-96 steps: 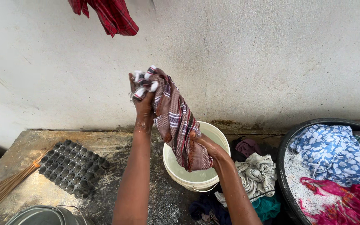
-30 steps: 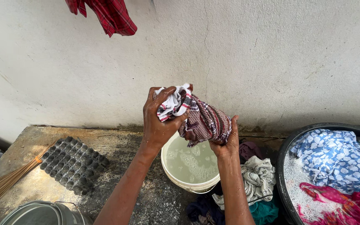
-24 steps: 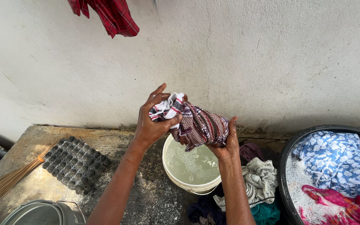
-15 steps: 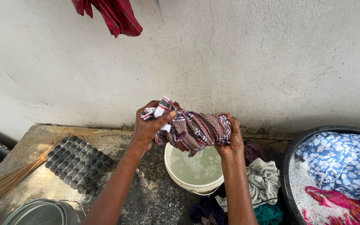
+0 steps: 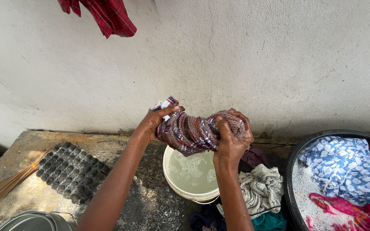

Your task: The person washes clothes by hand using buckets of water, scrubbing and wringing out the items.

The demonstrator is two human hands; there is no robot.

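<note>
- Directly above the white bucket (image 5: 190, 193), both hands wring a checked maroon cloth (image 5: 193, 131) twisted into a thick rope; the left hand (image 5: 153, 124) is closed tight on its left end, the right hand (image 5: 231, 136) is clenched round its right end.
- The bucket holds cloudy, soapy water with patches of foam.
- At the right edge a black round tub (image 5: 288, 188) holds suds, a blue-and-white flowered garment (image 5: 343, 167) and a pink one (image 5: 356, 211).
- Between bucket and tub lies a heap of crumpled laundry (image 5: 262, 188), grey-white on top, teal and dark below.
- On the wet, rough concrete worktop (image 5: 26, 188) to the left sit a dark moulded egg tray (image 5: 71, 172) and the bristles of a stick broom (image 5: 1, 190); a metal pail rim (image 5: 31, 220) shows at the near edge.
- A red checked cloth (image 5: 103, 15) hangs against the far plastered wall (image 5: 279, 55); open room lies between tray and bucket.
</note>
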